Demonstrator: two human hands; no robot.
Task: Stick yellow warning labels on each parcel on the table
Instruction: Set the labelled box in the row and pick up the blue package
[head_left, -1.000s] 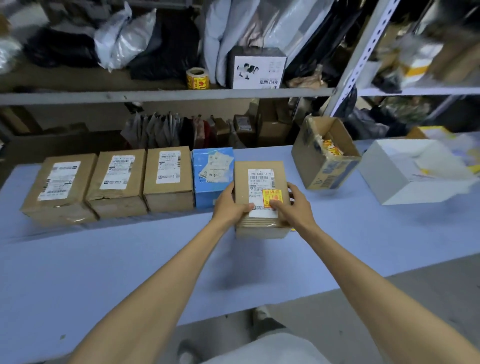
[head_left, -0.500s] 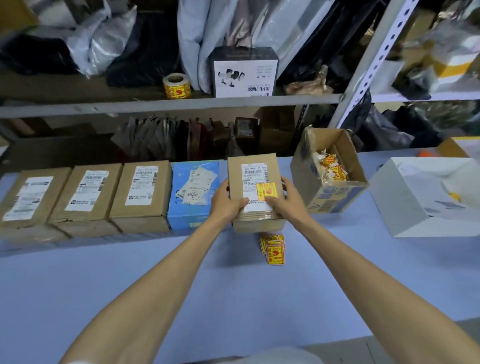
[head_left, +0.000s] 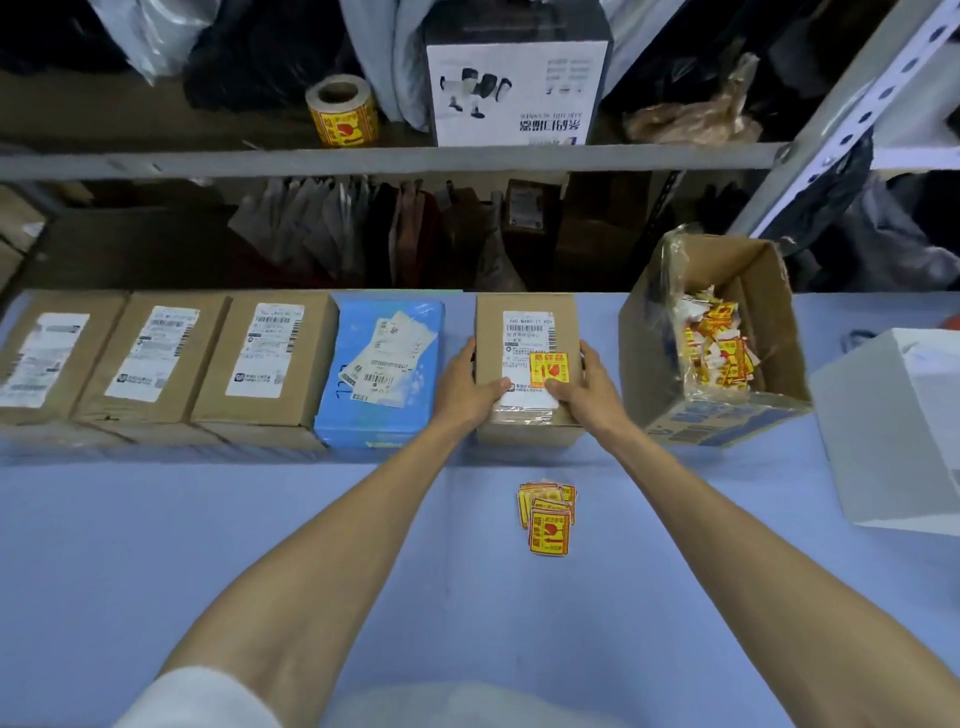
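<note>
A brown cardboard parcel (head_left: 524, 312) stands at the far side of the blue table (head_left: 156, 545), with a yellow warning label (head_left: 548, 368) stuck on its white shipping label. My left hand (head_left: 465, 387) grips its left side and my right hand (head_left: 584, 392) grips its right side. Left of it stand a blue parcel (head_left: 382, 364) and three brown parcels (head_left: 265, 364), each with a white shipping label and no yellow one. A small pile of loose yellow labels (head_left: 546, 514) lies on the table in front of the held parcel.
An open cardboard box (head_left: 727, 415) holding peeled label backings stands right of the parcel, and a white box (head_left: 893, 431) sits further right. A roll of yellow labels (head_left: 343, 111) and a printed box (head_left: 514, 88) sit on the shelf behind.
Both hands have carried the labelled parcel away from me to the back row beside the blue parcel. The pile of loose labels, earlier hidden under it, now shows.
</note>
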